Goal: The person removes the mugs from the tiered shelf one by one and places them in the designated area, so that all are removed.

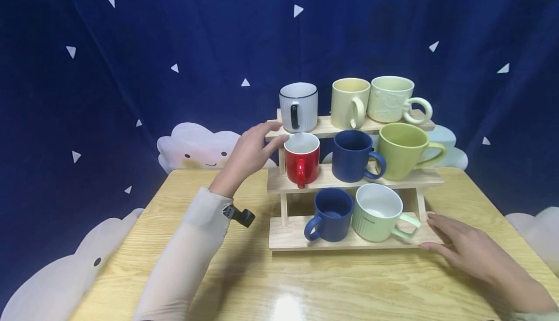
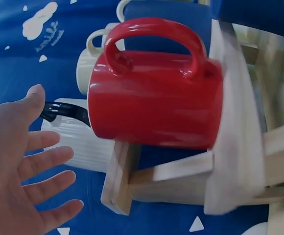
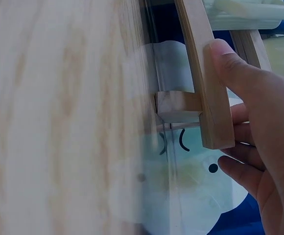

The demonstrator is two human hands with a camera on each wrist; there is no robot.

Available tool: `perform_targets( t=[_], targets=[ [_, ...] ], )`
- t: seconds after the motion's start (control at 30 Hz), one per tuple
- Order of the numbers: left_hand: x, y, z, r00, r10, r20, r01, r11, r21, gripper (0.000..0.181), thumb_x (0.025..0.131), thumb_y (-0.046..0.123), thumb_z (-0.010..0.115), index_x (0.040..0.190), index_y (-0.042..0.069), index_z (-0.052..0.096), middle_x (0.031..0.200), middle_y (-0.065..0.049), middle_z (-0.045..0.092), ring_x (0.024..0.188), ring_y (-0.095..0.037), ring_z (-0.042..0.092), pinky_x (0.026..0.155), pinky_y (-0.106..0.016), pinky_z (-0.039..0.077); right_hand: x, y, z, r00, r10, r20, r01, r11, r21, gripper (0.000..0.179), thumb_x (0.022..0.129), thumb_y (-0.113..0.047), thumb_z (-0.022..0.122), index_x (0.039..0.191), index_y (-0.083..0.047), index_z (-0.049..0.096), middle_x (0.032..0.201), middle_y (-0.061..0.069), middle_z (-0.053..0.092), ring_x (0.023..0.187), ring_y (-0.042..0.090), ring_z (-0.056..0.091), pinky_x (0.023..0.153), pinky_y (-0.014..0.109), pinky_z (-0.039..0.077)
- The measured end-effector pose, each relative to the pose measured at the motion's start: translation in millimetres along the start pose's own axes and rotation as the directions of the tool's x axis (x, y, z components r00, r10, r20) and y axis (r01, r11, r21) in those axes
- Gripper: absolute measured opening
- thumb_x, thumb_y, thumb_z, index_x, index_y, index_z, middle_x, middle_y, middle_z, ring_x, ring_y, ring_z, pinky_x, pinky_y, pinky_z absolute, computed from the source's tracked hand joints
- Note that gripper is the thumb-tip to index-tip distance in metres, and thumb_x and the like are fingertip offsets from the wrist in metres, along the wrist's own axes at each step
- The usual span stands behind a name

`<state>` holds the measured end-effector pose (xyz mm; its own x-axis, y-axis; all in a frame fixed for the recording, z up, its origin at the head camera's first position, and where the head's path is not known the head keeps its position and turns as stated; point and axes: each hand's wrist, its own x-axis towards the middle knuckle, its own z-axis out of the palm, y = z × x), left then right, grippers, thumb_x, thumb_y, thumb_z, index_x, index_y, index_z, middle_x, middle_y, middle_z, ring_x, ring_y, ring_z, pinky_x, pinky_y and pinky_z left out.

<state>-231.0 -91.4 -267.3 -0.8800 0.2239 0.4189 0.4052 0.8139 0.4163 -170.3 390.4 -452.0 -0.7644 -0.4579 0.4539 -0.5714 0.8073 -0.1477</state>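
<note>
Head view: the left hand (image 1: pixel 251 151) has its fingers extended, holding nothing; the left wrist view agrees. The red mug (image 1: pixel 312 161) stands upright on the middle shelf (image 1: pixel 276 181), just right of this hand's thumb; contact cannot be told. The white mug (image 1: pixel 307 107) is above and right of the same hand, on the top shelf (image 1: pixel 324 126). The right hand (image 1: pixel 473 250) grips the near end of the bottom shelf (image 1: pixel 286 236), thumb at the front edge; the pale green mug (image 1: pixel 371 224) is just left of it, handle towards the fingers.

Risks, judged: a sideways sweep of the left thumb could knock the red mug or, higher up, the white one. A tug or lift by the right hand could tilt the wooden rack and slide mugs onto the tabletop (image 1: pixel 244 282). Lifting that thumb carelessly might catch the pale green handle.
</note>
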Motion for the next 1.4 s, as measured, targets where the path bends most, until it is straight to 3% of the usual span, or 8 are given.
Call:
perform_targets(
  t=[0.27, 0.53, 0.73, 0.87, 1.13, 1.4],
  targets=[
    [18.0, 15.6, 0.3, 0.998, -0.061, -0.023, 0.059, 0.994, -0.096, 0.051, 0.096, 0.05, 0.057, 0.135, 0.017, 0.058, 0.13, -0.001, 0.062, 0.125, -0.02, 0.053, 0.101, -0.041, 0.045, -0.6, 1.5, -1.6, 1.0, 0.007, 0.016, -0.007, 1.0, 0.022, 0.064, 0.075, -0.04, 0.083, 0.127, -0.01, 0.06, 0.124, 0.021, 0.062, 0.105, 0.047, 0.06, 0.081, 0.06, 0.046],
    [31.9, 25.9, 7.5, 0.995, -0.075, -0.06, 0.069, 0.993, -0.096, 0.043, 0.096, 0.049, 0.058, 0.124, 0.016, 0.063, 0.122, -0.003, 0.067, 0.116, -0.022, 0.059, 0.096, -0.04, 0.048, -3.3, 3.8, 0.4, 0.998, -0.071, -0.003, 0.071, 0.997, 0.016, 0.056, 0.076, -0.036, 0.082, 0.127, -0.017, 0.067, 0.129, 0.015, 0.06, 0.108, 0.042, 0.059, 0.082, 0.056, 0.044],
    [38.6, 29.8, 12.0, 0.99, -0.076, -0.117, 0.067, 0.994, -0.084, 0.034, 0.096, 0.047, 0.059, 0.107, 0.016, 0.066, 0.107, -0.003, 0.072, 0.108, -0.022, 0.064, 0.09, -0.038, 0.051, -3.3, 3.3, 1.1, 0.997, -0.082, -0.003, 0.082, 0.997, 0.002, 0.056, 0.076, -0.037, 0.082, 0.126, -0.016, 0.067, 0.129, 0.014, 0.059, 0.109, 0.042, 0.058, 0.081, 0.057, 0.045],
    [41.8, 31.3, 13.1, 0.988, -0.063, -0.138, 0.051, 0.995, -0.086, 0.031, 0.096, 0.044, 0.06, 0.106, 0.015, 0.067, 0.102, -0.003, 0.072, 0.103, -0.021, 0.065, 0.087, -0.037, 0.052, -3.1, 2.5, 1.6, 0.997, -0.08, -0.002, 0.08, 0.997, -0.004, 0.058, 0.077, -0.038, 0.082, 0.127, -0.015, 0.066, 0.13, 0.015, 0.059, 0.11, 0.042, 0.058, 0.083, 0.057, 0.044],
    [42.4, 33.3, 7.4, 0.989, -0.092, -0.12, 0.085, 0.995, -0.058, 0.025, 0.097, 0.038, 0.061, 0.099, 0.013, 0.066, 0.101, -0.003, 0.073, 0.092, -0.018, 0.067, 0.078, -0.032, 0.053, -3.2, 0.0, 1.6, 0.997, -0.071, 0.009, 0.071, 0.998, -0.001, 0.058, 0.078, -0.039, 0.081, 0.128, -0.013, 0.066, 0.13, 0.016, 0.059, 0.11, 0.042, 0.058, 0.084, 0.057, 0.044],
    [45.7, 35.2, -10.5, 0.985, -0.159, -0.074, 0.154, 0.986, -0.068, 0.023, 0.096, 0.032, 0.062, 0.093, 0.01, 0.068, 0.078, -0.001, 0.067, 0.07, -0.018, 0.057, 0.062, -0.034, 0.042, -1.2, 0.0, -0.6, 0.998, -0.062, 0.028, 0.062, 0.998, 0.008, 0.056, 0.079, -0.038, 0.08, 0.127, -0.013, 0.066, 0.129, 0.016, 0.059, 0.11, 0.042, 0.058, 0.081, 0.058, 0.045]
  ],
)
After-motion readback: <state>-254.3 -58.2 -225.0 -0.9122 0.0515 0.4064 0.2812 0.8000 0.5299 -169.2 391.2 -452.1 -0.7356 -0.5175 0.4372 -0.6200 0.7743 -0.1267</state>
